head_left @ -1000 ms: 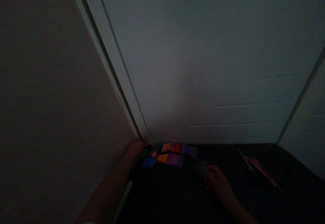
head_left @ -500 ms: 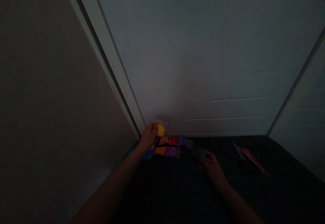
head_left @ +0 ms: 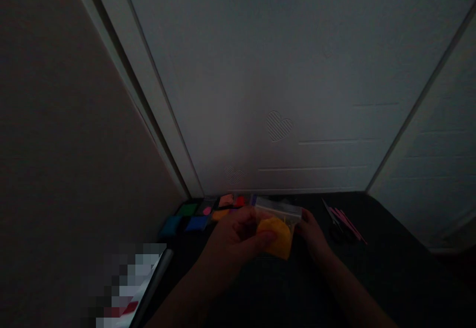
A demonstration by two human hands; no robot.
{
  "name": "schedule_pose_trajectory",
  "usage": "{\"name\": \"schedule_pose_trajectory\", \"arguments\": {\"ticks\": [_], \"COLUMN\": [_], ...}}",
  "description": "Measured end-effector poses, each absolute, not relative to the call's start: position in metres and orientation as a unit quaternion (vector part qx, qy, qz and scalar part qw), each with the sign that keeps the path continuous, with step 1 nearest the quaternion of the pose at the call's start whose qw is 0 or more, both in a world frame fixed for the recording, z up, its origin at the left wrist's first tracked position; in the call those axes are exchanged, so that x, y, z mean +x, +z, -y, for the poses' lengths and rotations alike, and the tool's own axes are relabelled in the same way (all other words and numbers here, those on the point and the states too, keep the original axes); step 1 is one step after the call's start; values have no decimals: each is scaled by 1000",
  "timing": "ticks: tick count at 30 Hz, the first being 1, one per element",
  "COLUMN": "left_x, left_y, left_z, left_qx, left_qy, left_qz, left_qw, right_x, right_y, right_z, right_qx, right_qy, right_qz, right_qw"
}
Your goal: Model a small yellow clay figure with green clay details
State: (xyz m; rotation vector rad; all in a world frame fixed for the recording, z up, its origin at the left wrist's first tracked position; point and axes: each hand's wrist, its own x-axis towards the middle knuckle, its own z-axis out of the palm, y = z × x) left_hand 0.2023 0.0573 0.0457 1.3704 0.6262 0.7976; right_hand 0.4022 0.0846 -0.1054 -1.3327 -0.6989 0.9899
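Observation:
My left hand [head_left: 241, 241] is closed on a clear zip bag [head_left: 278, 207] with a yellow lump [head_left: 277, 236] inside, its thumb lying across the front. My right hand [head_left: 311, 234] is at the bag's right edge, with curled fingers at the upper corner; the bag partly hides its fingertips. Behind my left hand, small bags lie in rows on the dark table. Among them are a green bag [head_left: 188, 209], a blue bag [head_left: 196, 223], a teal bag [head_left: 171, 226], an orange bag [head_left: 220, 214], a peach bag [head_left: 225, 200] and a red bag [head_left: 240, 200].
Scissors [head_left: 334, 221] with dark handles and several pink sticks [head_left: 347, 225] lie to the right on the dark table [head_left: 390, 268]. A white wall panel [head_left: 278, 70] with embossed hearts rises behind. At lower left is a dark-edged object [head_left: 156, 278], partly pixelated.
My left hand has brought the yellow bag from the back left toward me and rightward, up to my right hand. The view has shifted, bringing the pixelated object in at lower left.

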Motion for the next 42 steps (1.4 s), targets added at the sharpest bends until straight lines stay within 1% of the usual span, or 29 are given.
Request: {"name": "schedule_pose_trajectory", "arguments": {"ticks": [3, 6, 9, 11, 14, 16, 18, 21, 24, 28, 31, 36, 39, 42], "left_x": [201, 202, 203, 204, 207, 208, 209, 210, 212, 213, 211, 206, 205, 205], "left_y": [42, 40, 37, 35, 35, 37, 38, 36, 29, 24, 24, 24, 24, 26], "left_z": [-59, -60, -62, -63, -65, -67, -70, -74, -77, -78, -76, -69, -66, -62], "left_qx": [617, 632, 657, 676, 711, 721, 700, 623, 564, 565, 580, 629, 653, 665], "left_qy": [352, 327, 285, 277, 271, 266, 276, 332, 401, 454, 452, 408, 401, 402], "left_qz": [-268, -258, -253, -252, -259, -280, -316, -355, -336, -341, -348, -326, -328, -346], "left_qw": [651, 653, 650, 634, 594, 575, 578, 613, 639, 599, 581, 576, 553, 526], "right_x": [408, 406, 401, 398, 399, 400, 401, 400, 399, 397, 394, 388, 385, 379], "right_y": [-50, 14, 49, 52, 43, 38, 37, 40, 41, 36, 35, 39, 42, 44], "right_z": [-70, -47, -25, -20, -23, -26, -26, -24, -24, -27, -27, -21, -18, -17], "right_qx": [-562, -499, -464, -457, -439, -434, -441, -458, -486, -502, -502, -505, -502, -497], "right_qy": [435, 428, 432, 454, 488, 492, 482, 456, 431, 423, 412, 371, 345, 331], "right_qz": [356, 503, 558, 573, 587, 589, 584, 581, 565, 560, 565, 581, 588, 608], "right_qw": [606, 561, 536, 507, 474, 471, 481, 495, 509, 506, 508, 520, 532, 523]}}
